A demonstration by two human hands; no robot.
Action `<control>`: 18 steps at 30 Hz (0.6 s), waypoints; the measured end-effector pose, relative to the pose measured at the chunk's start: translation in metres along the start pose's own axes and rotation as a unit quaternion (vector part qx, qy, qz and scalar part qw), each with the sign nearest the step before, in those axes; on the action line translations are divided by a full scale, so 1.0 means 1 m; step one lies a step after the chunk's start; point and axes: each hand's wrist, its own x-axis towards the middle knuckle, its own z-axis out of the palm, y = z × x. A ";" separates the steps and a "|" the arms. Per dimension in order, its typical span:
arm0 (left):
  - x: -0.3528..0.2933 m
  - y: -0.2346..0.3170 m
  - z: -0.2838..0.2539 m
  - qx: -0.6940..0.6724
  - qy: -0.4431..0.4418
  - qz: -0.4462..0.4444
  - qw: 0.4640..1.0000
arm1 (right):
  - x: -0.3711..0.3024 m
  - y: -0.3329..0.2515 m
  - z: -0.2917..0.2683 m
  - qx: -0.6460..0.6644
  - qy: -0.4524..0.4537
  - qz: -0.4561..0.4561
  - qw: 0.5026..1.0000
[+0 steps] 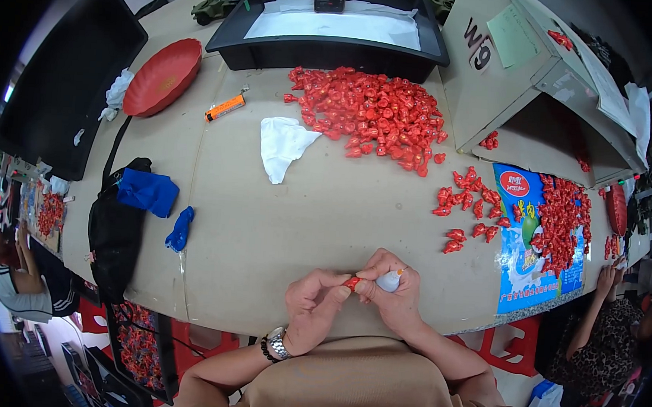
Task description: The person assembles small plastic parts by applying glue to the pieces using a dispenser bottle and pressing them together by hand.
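Observation:
Close to my body, over the near edge of the table, both hands meet at a small shiny red piece (pixel 352 283). My left hand (pixel 314 300) pinches it between thumb and fingers. The fingertips of my right hand (pixel 393 297) press at the piece's other side. Tucked in that right hand is a small white bottle (pixel 389 281) with a yellow-orange tip. The piece's exact kind is too small to tell. Beyond my hands lies a large heap of similar red pieces (pixel 376 117), with a loose scatter of them (pixel 468 193) to its right.
A black tray (pixel 328 54) stands at the back, a grey box (pixel 489 101) beside it. More red pieces cover a blue printed sheet (pixel 522 290) on the right. Leftward lie a white tissue (pixel 285 145), orange tube (pixel 225 108), red plate (pixel 166 78) and black bag (pixel 114 243). Co-workers sit either side.

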 end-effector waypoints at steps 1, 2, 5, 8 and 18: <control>0.000 0.000 0.000 0.006 -0.003 0.003 1.000 | 0.000 0.000 0.000 0.003 0.002 0.005 1.000; 0.000 0.000 0.000 0.006 -0.004 0.003 1.000 | -0.001 0.000 0.000 0.003 0.003 0.005 1.000; 0.000 0.001 0.001 0.000 0.000 0.004 1.000 | -0.001 0.001 0.000 0.002 -0.004 -0.003 1.000; -0.001 0.000 0.000 0.000 0.002 -0.004 1.000 | -0.001 0.000 0.000 0.009 0.001 0.004 1.000; 0.000 0.001 0.002 -0.008 0.002 -0.001 1.000 | 0.000 -0.003 0.003 0.009 0.013 0.007 1.000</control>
